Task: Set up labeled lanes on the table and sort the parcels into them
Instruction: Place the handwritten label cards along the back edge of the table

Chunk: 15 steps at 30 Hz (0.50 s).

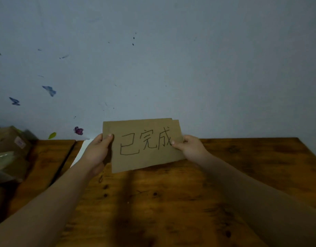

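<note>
A brown cardboard label (144, 157) with handwritten characters "已完成" is held up over the far part of the wooden table (171, 202), tilted toward me. A second cardboard piece peeks out behind its top right edge. My left hand (97, 152) grips the label's left edge, thumb on the front. My right hand (191, 148) pinches its right edge, thumb on the front as well. Brown parcels (9, 152) are stacked at the far left, blurred.
A pale wall (171, 68) with butterfly stickers rises right behind the table. A second wooden surface (46, 163) adjoins on the left, with a gap between. Something white (82, 150) lies behind my left hand.
</note>
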### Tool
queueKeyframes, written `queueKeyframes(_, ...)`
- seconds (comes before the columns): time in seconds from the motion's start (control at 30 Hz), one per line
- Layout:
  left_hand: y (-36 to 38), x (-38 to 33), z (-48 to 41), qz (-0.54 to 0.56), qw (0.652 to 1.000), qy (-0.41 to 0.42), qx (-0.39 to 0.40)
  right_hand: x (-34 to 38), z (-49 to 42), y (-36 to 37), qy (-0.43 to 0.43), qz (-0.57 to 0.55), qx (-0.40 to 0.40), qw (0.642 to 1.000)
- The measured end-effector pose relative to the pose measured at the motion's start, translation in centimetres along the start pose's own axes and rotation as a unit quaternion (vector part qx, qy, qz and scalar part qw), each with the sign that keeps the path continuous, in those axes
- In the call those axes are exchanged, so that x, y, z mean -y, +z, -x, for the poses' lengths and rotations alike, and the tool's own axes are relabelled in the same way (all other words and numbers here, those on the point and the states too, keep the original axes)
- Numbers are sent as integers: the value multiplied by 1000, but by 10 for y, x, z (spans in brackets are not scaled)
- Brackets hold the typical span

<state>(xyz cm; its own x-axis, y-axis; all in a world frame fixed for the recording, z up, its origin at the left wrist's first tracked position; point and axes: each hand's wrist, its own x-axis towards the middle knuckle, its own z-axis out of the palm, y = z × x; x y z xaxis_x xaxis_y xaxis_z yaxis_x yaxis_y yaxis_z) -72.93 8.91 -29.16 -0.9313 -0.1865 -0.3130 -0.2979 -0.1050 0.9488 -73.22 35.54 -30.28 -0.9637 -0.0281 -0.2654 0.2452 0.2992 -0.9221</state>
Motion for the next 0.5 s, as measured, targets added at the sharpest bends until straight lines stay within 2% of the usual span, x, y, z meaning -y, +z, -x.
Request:
queueKeyframes(0.1,1,1,13,0,1000,6,16,-4,26,-4,3,2,-36,999)
queueKeyframes(0.23,-11,-1,26,-8,1000,14,3,-13,52,-26,38,20,-125,991)
queueKeyframes(0.5,-18,-19,23,42,995,38,-81,-63,80,-121,127,17,-273,953)
